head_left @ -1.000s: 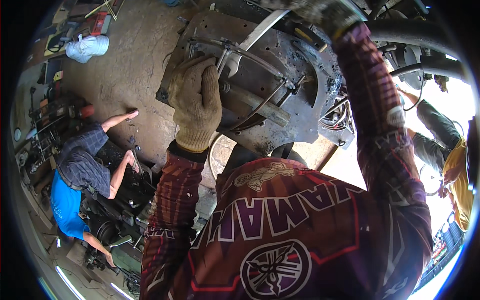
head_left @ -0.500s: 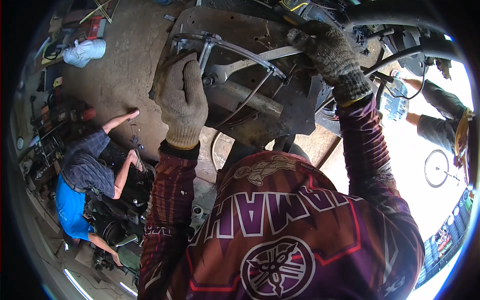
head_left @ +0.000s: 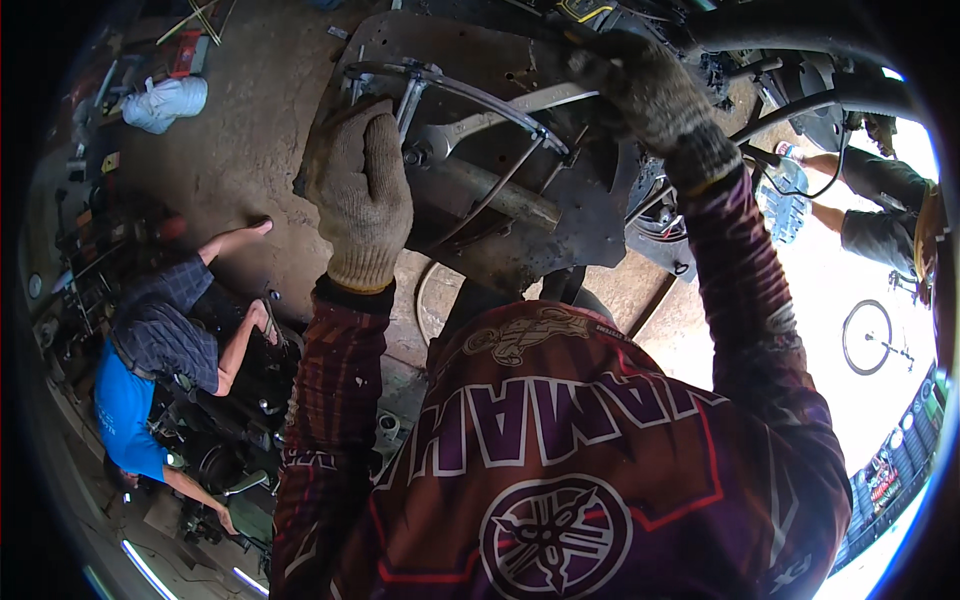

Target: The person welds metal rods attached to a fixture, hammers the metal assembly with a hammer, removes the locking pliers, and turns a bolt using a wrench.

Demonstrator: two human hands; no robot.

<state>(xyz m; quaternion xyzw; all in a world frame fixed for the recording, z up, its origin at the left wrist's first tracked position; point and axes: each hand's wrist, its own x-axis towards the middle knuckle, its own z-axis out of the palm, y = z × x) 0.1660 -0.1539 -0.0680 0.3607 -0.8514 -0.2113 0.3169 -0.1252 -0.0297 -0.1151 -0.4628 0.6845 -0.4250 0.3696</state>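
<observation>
My left hand (head_left: 362,200), in a knitted work glove, is closed at the left side of a dark metal plate (head_left: 470,50). Its fingertips and whatever they grip are hidden. Just beyond it a curved metal rod frame (head_left: 480,97) stands over the plate. A combination wrench (head_left: 490,120) passes under the rod, its head at a bolt nut (head_left: 415,156). My right hand (head_left: 645,95), gloved too, is over the wrench's far end. Motion smears its fingers, so its grip cannot be told. A metal tube (head_left: 500,195) lies across the plate nearer me.
Black pipes (head_left: 800,35) and a cable run at the upper right. A yellow-and-black tool (head_left: 585,10) lies at the top. On the left, a person in blue (head_left: 130,410) is among machine parts; another person (head_left: 880,200) stands at right, near a bicycle wheel (head_left: 866,337).
My right hand has shifted slightly up and away, and its fingers have blurred. The wrench's far end sits slightly higher in the picture. My left hand keeps its closed pose.
</observation>
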